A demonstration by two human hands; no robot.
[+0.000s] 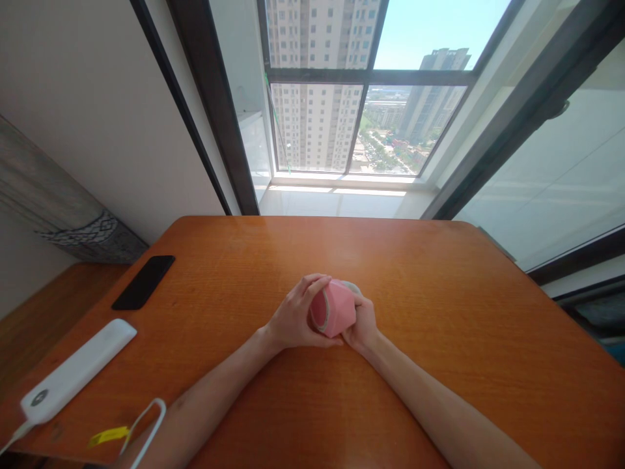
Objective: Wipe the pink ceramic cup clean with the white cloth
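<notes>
Above the middle of the wooden table, a pink faceted cup is tilted on its side, its round mouth turned left toward me. My left hand wraps around the mouth end, fingers over the top and thumb below. At the other end, my right hand is closed against the cup's right side; its fingertips are mostly hidden. A pale grey-white piece shows just behind the cup by the right hand, perhaps a cloth, though I cannot make out its kind.
A black phone lies at the table's left edge. Nearer me is a white power strip with a cord. A white cable with a yellow tag loops by my left forearm. Beyond the table stands a window.
</notes>
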